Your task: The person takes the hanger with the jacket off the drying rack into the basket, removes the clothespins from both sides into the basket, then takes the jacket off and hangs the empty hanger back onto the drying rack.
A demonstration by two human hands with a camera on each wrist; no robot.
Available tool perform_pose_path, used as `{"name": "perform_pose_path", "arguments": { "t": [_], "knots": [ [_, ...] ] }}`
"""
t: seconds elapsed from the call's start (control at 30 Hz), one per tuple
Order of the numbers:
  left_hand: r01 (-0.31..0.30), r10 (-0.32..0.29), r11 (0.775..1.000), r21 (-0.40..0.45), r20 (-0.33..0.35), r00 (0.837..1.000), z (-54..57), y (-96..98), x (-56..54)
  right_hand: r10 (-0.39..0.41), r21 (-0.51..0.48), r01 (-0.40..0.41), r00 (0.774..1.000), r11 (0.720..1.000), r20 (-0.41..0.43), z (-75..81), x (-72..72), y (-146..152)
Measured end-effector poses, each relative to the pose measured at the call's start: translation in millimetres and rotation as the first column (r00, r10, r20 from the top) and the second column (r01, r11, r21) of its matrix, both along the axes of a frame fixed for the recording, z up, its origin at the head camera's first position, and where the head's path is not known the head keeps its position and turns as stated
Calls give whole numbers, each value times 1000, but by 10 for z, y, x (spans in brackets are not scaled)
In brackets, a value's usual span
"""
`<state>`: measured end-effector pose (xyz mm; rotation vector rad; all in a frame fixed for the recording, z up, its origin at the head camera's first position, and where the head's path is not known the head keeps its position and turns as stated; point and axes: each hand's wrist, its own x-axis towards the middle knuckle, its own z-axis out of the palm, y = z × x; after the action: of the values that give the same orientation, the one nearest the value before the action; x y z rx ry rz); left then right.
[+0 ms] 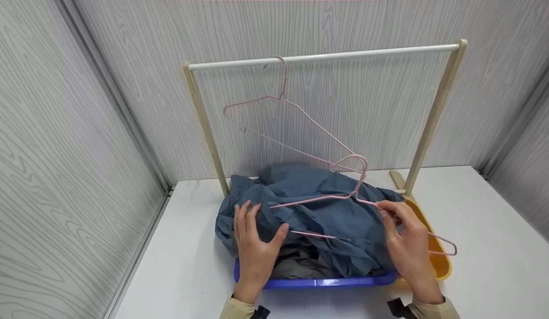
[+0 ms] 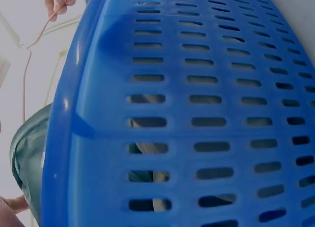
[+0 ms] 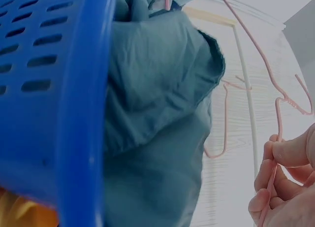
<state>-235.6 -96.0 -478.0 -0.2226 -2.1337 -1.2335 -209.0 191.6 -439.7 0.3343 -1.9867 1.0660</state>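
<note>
A pink wire hanger (image 1: 310, 200) slants across a crumpled blue garment (image 1: 296, 179). Its left end is hidden under the cloth, its hook stands up, and its right end sticks out bare past the right hand. My right hand (image 1: 409, 243) pinches the hanger's right arm between thumb and fingers, as the right wrist view also shows along the wire (image 3: 279, 123). On the garment's left part rests my left hand (image 1: 254, 248), fingers extended upward and thumb spread to the right, with cloth between them. The garment lies heaped over a blue slotted basket (image 1: 327, 282).
Behind the basket stands a rack with a white rail (image 1: 358, 54) and wooden posts (image 1: 434, 115). A second pink hanger (image 1: 318, 126) hangs bare from the rail. A yellow basket (image 1: 442, 266) sits at the right, partly under the cloth. Dark grey cloth (image 1: 301, 266) shows inside the blue basket.
</note>
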Motion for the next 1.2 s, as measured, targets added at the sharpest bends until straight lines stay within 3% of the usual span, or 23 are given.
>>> {"name": "perform_pose_path", "arguments": {
  "t": [0.2, 0.33, 0.43, 0.57, 0.67, 0.77, 0.83, 1.0, 1.07, 1.1, 1.2],
  "knots": [
    [-16, 17, 999, 43, -25, 1000, -31, -58, -73, 54, 5, -54, 999, 999, -5, 58, 48, -7],
    [8, -2, 993, 119, -46, 999, -11, -161, -95, 22, -7, -22, 1000, 1000, -7, 72, 37, 87],
    [28, -23, 992, 122, -48, 999, 22, -216, -86, -13, -17, 13, 1000, 1000, 3, 92, 27, 193],
    [109, -106, 993, 49, -65, 992, 39, -279, -94, -33, -26, 34, 999, 999, 26, 120, 24, 335],
    [206, -208, 978, -31, -92, 974, 43, -360, -114, -41, -22, 41, 999, 999, 31, 120, 16, 418],
    [317, -325, 945, -84, -110, 939, 49, -465, -143, -40, -7, 40, 999, 999, 26, 111, 3, 469],
    [406, -412, 910, -82, -98, 906, 54, -532, -159, -34, -5, 34, 999, 999, 33, 110, -5, 484],
    [616, -617, 785, 70, 4, 787, 80, -654, -156, -28, -14, 29, 998, 999, 64, 129, 10, 485],
    [656, -668, 741, 146, 59, 742, 117, -677, -137, -30, -5, 30, 998, 1000, 61, 132, 22, 486],
    [660, -681, 729, 179, 90, 727, 119, -685, -144, -29, -1, 29, 998, 1000, 58, 132, 29, 486],
    [643, -684, 728, 239, 177, 708, 107, -694, -162, -32, 25, 30, 998, 999, 52, 118, 38, 494]
  ]
}}
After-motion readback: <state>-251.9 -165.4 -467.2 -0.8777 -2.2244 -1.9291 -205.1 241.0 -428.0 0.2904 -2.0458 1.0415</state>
